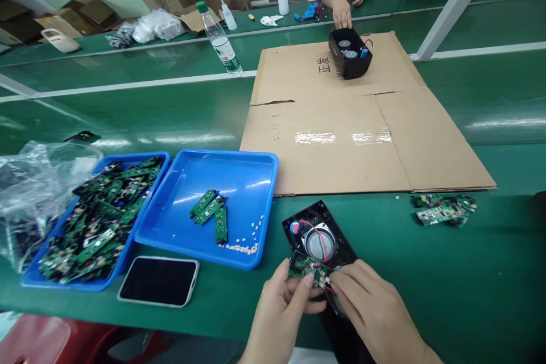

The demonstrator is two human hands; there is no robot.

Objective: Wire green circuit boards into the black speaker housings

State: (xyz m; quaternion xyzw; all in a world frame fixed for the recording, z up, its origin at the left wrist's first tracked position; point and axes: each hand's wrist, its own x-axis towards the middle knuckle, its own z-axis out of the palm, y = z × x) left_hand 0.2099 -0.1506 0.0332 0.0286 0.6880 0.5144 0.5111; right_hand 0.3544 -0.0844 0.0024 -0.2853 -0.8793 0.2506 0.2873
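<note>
My left hand [285, 302] is closed on a small green circuit board [302, 263], its thumb pressed on the board's face. At the board's right end, the fingers of my right hand [370, 301] pinch a small white wire connector [327, 280] with a red wire beside it. Below both hands lies a black speaker housing [340, 234], tilted on the green bench. In it sit a round speaker [319, 243] and a part with a blue rim [294, 227]. Red and black wires [323, 237] loop over the speaker toward the board. My hands hide the housing's lower part.
Left are a blue tray [187, 168] with boards and white connectors, a bin [164, 160] heaped with boards, and a phone [158, 281]. More boards [443, 209] lie right. Beyond the cardboard sheet [341, 168], a co-worker's hand [342, 13] touches another speaker housing [356, 68]. A bottle [224, 51] stands behind.
</note>
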